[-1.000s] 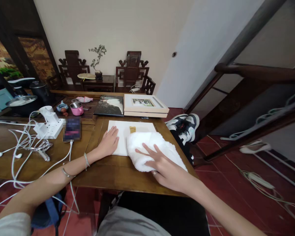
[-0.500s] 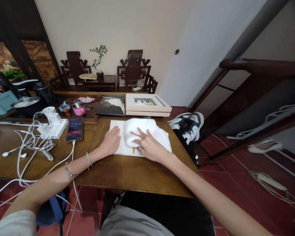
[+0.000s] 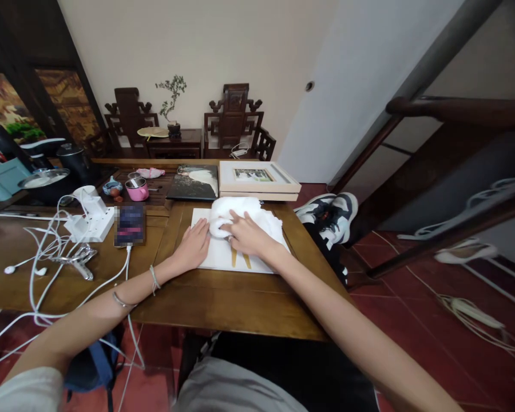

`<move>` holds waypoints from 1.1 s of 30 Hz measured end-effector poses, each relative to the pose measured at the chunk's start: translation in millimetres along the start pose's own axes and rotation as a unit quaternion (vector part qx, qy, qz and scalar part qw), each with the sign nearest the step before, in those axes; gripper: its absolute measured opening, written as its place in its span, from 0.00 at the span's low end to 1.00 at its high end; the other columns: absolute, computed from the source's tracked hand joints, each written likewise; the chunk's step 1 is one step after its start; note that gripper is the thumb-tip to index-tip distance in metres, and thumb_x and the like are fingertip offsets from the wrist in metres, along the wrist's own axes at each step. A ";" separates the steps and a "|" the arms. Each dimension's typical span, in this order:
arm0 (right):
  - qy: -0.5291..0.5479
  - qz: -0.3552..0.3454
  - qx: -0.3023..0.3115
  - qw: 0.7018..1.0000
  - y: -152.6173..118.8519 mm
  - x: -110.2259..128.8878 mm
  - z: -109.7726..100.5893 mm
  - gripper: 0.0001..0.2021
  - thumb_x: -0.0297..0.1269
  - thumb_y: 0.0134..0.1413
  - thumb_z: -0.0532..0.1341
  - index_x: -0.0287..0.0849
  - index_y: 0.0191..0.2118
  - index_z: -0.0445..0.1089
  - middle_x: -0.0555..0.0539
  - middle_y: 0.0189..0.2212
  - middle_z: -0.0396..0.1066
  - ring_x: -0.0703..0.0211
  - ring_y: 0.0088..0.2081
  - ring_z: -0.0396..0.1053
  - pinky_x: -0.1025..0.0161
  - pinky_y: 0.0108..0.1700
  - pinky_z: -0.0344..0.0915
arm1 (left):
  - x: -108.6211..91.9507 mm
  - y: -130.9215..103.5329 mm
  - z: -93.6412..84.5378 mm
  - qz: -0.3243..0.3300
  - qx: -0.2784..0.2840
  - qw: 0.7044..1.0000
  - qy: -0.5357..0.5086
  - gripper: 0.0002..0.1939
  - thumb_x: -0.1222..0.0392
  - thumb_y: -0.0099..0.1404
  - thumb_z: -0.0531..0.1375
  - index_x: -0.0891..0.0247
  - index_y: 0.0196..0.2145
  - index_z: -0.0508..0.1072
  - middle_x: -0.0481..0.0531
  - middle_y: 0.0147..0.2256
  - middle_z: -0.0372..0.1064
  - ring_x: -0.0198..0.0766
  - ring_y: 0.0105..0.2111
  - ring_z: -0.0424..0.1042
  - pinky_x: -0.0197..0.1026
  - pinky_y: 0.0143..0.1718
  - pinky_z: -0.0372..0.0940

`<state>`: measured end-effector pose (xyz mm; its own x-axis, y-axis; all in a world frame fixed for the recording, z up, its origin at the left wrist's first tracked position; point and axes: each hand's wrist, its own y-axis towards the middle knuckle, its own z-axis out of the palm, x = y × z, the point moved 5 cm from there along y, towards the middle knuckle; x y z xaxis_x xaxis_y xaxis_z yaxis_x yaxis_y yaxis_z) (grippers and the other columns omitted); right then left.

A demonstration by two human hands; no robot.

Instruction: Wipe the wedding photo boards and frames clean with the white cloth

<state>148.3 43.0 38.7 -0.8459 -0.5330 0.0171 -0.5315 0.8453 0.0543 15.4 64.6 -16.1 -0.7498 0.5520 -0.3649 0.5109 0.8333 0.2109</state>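
Note:
A white board (image 3: 217, 254) with tan shapes near its lower edge lies flat on the wooden table (image 3: 189, 297). Over its upper part rests a bunched white fluffy cloth (image 3: 240, 207). My left hand (image 3: 194, 245) lies flat on the board's left side, fingers stretched out, holding nothing. On the cloth's lower edge is my right hand (image 3: 245, 233), its fingers wrapped onto the cloth; some fingertips sink into it.
Behind the board are a dark picture (image 3: 193, 183) and stacked framed pictures (image 3: 257, 182). To the left sit a phone (image 3: 129, 226), a power strip (image 3: 96, 223), tangled white cables and a pink cup (image 3: 137, 190). Shoes (image 3: 330, 214) stand at the right.
My right hand and the cloth have moved left and away from me, uncovering more of the board's lower part and its tan shapes. My left hand stays in place.

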 end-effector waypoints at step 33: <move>0.109 -0.018 0.036 0.993 -69.6 13.6 -29.3 0.19 0.27 0.53 0.51 0.43 0.47 0.72 0.43 0.39 0.76 0.46 0.47 0.70 0.50 0.54 0.59 | -1.9 1.2 -23.3 -0.021 -0.120 0.979 -0.164 0.18 0.61 0.67 0.49 0.65 0.52 0.67 0.58 0.56 0.67 0.45 0.59 0.62 0.49 0.61 0.56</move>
<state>175.0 -24.1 64.4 -0.8015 -0.5509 0.2327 -0.5689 0.8223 -0.0129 7.6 65.2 6.0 -0.5717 0.5114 -0.6416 0.3392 0.8593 0.3827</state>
